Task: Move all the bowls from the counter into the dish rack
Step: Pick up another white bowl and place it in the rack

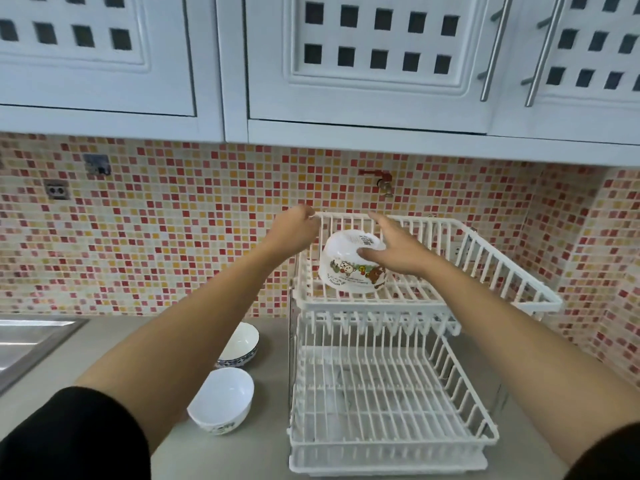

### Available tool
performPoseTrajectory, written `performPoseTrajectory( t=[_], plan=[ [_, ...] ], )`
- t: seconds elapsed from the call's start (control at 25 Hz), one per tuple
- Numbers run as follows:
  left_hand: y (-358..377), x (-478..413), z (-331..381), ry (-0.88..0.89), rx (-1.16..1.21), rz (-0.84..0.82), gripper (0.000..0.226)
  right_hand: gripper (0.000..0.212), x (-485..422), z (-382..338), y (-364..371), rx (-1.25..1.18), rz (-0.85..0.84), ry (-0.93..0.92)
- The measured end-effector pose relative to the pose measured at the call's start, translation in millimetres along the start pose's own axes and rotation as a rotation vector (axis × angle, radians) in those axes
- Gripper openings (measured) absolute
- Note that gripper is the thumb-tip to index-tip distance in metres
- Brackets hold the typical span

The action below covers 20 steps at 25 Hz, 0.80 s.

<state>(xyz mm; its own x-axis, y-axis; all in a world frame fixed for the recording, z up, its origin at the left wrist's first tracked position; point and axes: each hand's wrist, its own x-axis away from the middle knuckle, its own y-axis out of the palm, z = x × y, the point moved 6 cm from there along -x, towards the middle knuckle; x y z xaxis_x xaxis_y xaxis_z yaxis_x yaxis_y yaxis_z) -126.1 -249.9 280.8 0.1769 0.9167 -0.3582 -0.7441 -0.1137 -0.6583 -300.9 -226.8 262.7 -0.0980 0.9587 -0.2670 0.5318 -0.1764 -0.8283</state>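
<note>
A white two-tier dish rack (485,261) stands on the grey counter (263,455). In its top tier a white bowl with cartoon bears (346,268) lies upside down and tilted. My right hand (394,251) grips this bowl by its base, thumb on the near side. My left hand (294,230) holds the rack's top left corner rim. On the counter to the left of the rack sit a plain white bowl (223,403) and, behind it, a blue-rimmed bowl (242,344), partly hidden by my left forearm.
The rack's lower tier (384,407) has nothing in it. A steel sink (31,344) sits at the far left. White wall cabinets (346,64) hang overhead above a mosaic tile wall with a tap valve (382,183).
</note>
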Motion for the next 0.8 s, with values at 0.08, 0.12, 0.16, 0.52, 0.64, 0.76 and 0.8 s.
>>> performPoseTrajectory(
  t=[0.08, 0.12, 0.16, 0.52, 0.64, 0.76, 0.8],
  plan=[
    [-25.5, 21.2, -14.4, -0.017, 0.022, 0.040, 0.039, 0.074, 13.8, -38.2, 10.2, -0.010, 0.038, -0.077],
    [-37.1, 31.0, -24.2, -0.037, 0.025, 0.064, 0.038, 0.071, 18.8, -57.0, 17.3, 0.001, 0.049, -0.118],
    [-48.8, 43.3, -37.7, -0.063, 0.022, 0.092, 0.037, 0.070, 24.5, -76.9, 28.5, 0.016, 0.052, -0.152],
    [-85.4, 143.0, -181.6, -0.401, -0.100, 0.057, 0.030, 0.067, 39.4, -161.6, 202.9, -0.128, -0.141, -0.104],
    [-53.0, 165.1, -240.9, -0.527, -0.147, -0.043, 0.036, 0.064, 41.4, -115.3, 282.0, -0.180, -0.237, 0.138],
    [-5.9, 179.2, -292.9, -0.621, -0.172, -0.149, 0.037, 0.060, 42.1, -71.2, 336.5, -0.255, -0.260, 0.300],
    [7.3, 182.7, -307.3, -0.659, -0.167, -0.175, 0.038, 0.060, 44.4, -59.8, 347.9, -0.248, -0.271, 0.354]
  ],
)
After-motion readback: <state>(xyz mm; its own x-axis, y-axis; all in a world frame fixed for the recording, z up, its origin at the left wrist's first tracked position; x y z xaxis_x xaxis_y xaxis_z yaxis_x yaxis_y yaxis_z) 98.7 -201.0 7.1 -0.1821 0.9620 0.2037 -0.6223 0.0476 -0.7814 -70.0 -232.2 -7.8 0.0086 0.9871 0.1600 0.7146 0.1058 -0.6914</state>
